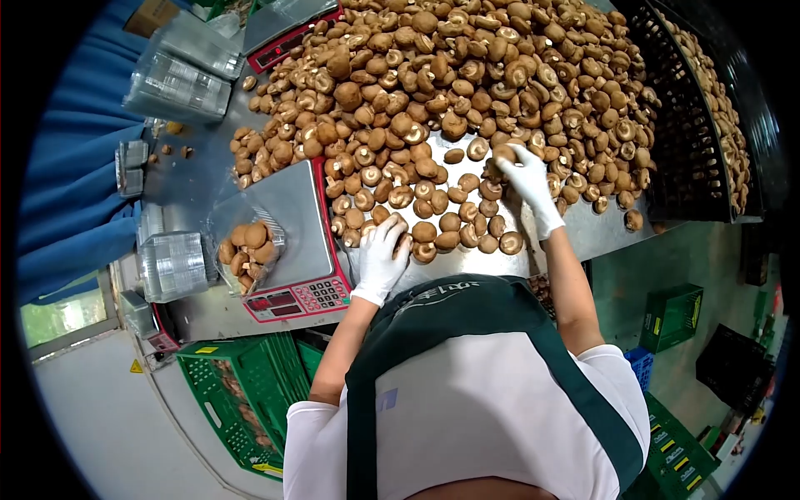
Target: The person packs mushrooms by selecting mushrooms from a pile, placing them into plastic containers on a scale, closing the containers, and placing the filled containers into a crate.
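Observation:
Both my hands wear white gloves. My left hand (382, 258) rests at the near edge of the loose mushrooms, its fingers curled over a brown mushroom (403, 242) that is partly hidden. Farther right, my right hand (531, 185) pinches another mushroom (503, 153) between thumb and fingers, just above the metal table. Between the hands lie several single mushrooms (450, 222), some cap up and some gills up. Behind them rises a large heap of mushrooms (467, 58).
Left of my left hand stands a red-framed scale (302, 218) carrying a clear plastic tray (277, 237) of mushrooms. Stacked clear trays (173, 265) are at far left, and a second scale (283, 48) is behind. A black crate (687, 117) borders the right; green crates (242, 400) sit below.

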The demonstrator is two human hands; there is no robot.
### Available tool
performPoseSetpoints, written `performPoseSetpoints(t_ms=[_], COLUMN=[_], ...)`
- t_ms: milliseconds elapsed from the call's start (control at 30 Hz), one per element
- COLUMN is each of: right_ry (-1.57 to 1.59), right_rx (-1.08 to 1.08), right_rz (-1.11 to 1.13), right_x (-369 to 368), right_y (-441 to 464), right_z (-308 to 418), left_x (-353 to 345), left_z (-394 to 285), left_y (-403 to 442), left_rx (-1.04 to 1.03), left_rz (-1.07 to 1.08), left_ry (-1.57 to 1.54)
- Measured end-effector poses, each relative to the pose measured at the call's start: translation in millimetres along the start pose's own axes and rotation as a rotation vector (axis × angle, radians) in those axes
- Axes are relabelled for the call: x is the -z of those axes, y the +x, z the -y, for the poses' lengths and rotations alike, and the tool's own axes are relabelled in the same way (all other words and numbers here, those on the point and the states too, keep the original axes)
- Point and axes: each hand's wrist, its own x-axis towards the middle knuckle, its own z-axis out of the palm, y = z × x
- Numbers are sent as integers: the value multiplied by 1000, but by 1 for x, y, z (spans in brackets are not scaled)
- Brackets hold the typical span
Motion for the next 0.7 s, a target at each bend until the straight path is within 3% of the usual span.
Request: performPoseSetpoints(t_ms=[100, 267, 333, 400, 467, 533, 567, 600, 667, 700], right_ry=[365, 1097, 1047, 871, 945, 780, 614, 469, 288, 100], right_rx=[-61, -225, -248, -253, -263, -226, -193, -202, -15, -58], right_rz=[-12, 127, 22, 12, -1, 90, 87, 81, 125, 179], right_x=[26, 47, 44, 43, 39, 37, 34, 30, 12, 7], right_y=[-6, -25, -35, -39, -42, -44, -40, -43, -31, -29], right_z=[-23, -51, -36, -32, -30, -28, -24, -9, -13, -5], left_x=[-7, -55, -47, -39, -20, -7, 4, 15, 35, 38], left_z=[-19, -23, -32, -29, -32, -23, -22, -20, -23, -23], left_y=[32, 78, 89, 89, 83, 71, 65, 59, 43, 36], left_rx=[-41, -141, -94, -76, 98, 415, 464, 468, 728, 730], left_rz=[-21, 284, 387, 324, 283, 354, 326, 249, 196, 173], left_ry=[-12, 290, 303, 50, -207, -794, -1104, -1171, -1682, -1761])
